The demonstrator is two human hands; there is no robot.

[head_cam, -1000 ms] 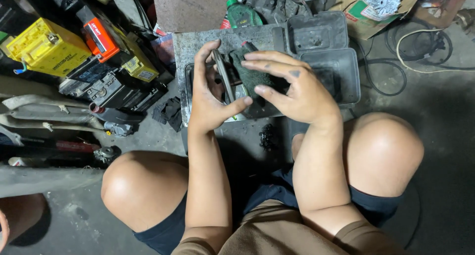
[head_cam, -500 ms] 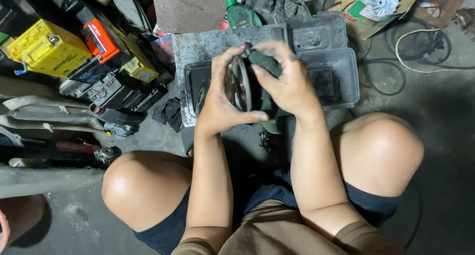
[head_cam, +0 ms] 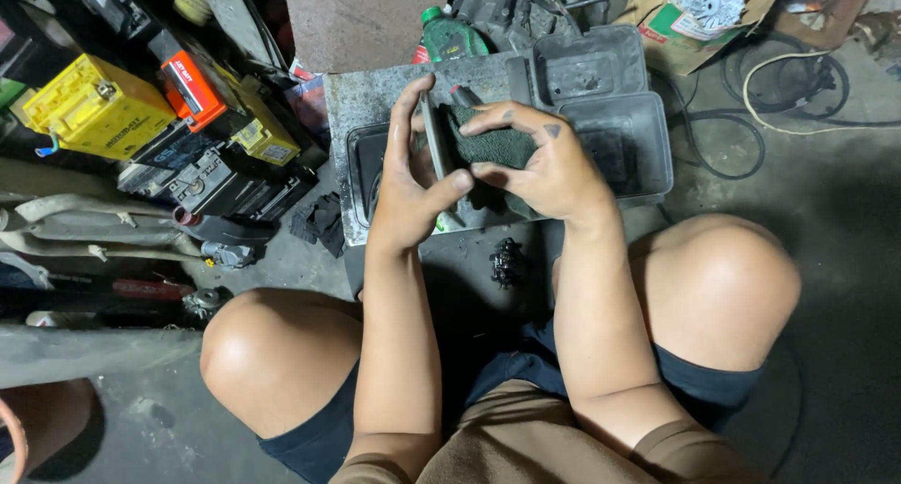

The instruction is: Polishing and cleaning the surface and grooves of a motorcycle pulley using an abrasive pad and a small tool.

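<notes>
Two hands meet over a grey slab [head_cam: 375, 99] that serves as the worktop. Left hand [head_cam: 408, 188] is closed around a thin, flat metal part [head_cam: 434, 146] held on edge, thumb across its lower end. Right hand [head_cam: 544, 160] is curled shut on a dark green cloth [head_cam: 497, 144], pressing it against the face of that part, above the slab's near half. Judged from this grip, the step in hand is wiping the part clean; the next pass likely calls for turning the part to bring up its other face while the left grip stays firm. Black plastic trays [head_cam: 619, 127] lie on the slab's right side, touching one another, and a shallow dark tray [head_cam: 361, 160] lies beneath the left hand. A green bottle [head_cam: 449, 35] stands just beyond the slab's far edge. Yellow and orange boxes [head_cam: 94, 113] crowd the floor left of the slab, cables [head_cam: 779, 80] to its right. A small black part [head_cam: 505, 261] lies near the slab's front edge, between the knees, close under the working forearms.
</notes>
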